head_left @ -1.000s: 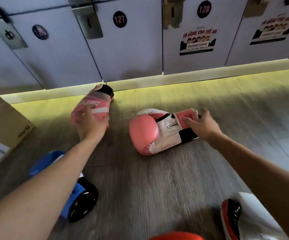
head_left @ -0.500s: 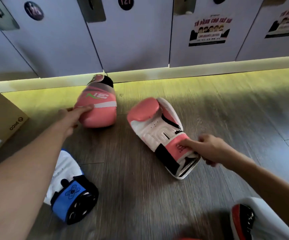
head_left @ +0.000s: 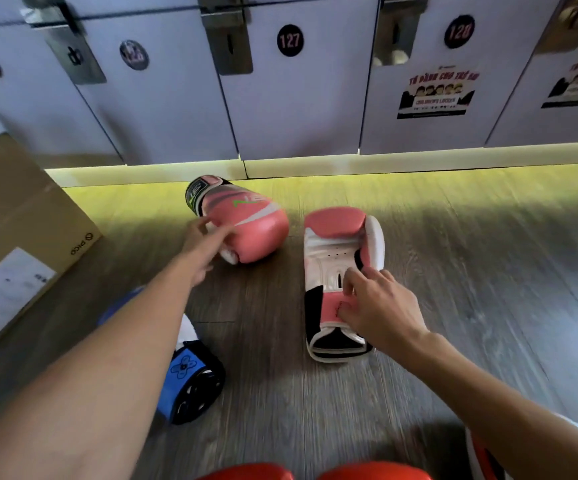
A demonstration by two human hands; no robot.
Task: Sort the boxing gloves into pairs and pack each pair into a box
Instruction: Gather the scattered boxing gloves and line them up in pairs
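Observation:
Two pink gloves lie side by side on the wood floor. The pink glove with a green logo (head_left: 246, 230) lies on its side with its black cuff toward the lockers; my left hand (head_left: 208, 239) touches its near side with straight fingers. The pink-and-white glove (head_left: 336, 251) lies palm up with its cuff toward me. My right hand (head_left: 377, 303) is on that cuff, fingers curled on the pink wrist strap. A blue-and-white glove (head_left: 190, 374) lies partly under my left forearm. A cardboard box (head_left: 21, 230) stands at the left.
Grey lockers (head_left: 291, 98) numbered 127 and 128 close off the far side above a lit plinth. Two red gloves (head_left: 249, 472) peek in at the bottom edge. A white, red and black glove (head_left: 481, 455) lies at the bottom right, under my right forearm.
My right hand has swung the pink-and-white glove round, so its cuff now points at me. My left hand has turned the logo glove onto its side beside it.

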